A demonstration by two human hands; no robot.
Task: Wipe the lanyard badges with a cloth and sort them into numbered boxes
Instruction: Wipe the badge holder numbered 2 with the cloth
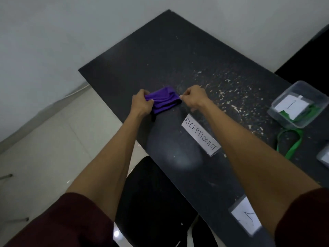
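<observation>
Head view: a person leans over a dark, flecked table [178,50], both bare forearms stretched out from maroon sleeves [58,221]. The left hand [141,102] grips the left end of a purple cloth [163,99] with its fingers curled round the bunched fabric. The right hand [193,98] pinches the cloth's right end, fingers tucked in. The cloth is drawn between the two hands in loose folds, low over the table near its left edge; whether it rests on the surface cannot be told.

Nearer the person, just right of the cloth, stands a clear sign [201,135] lettered "RECEPTIONIST". Well to the right sits a clear box [281,120] bearing a white card marked "1", with green strap and white card inside. A green lanyard [295,146] hangs over that box's near wall and loops on the table. A second clear box [246,216] lies by the right forearm; its paper label is too blurred to read. Part of a third box [323,156] shows at the right edge. A black chair [151,193] sits under the table's near side.
</observation>
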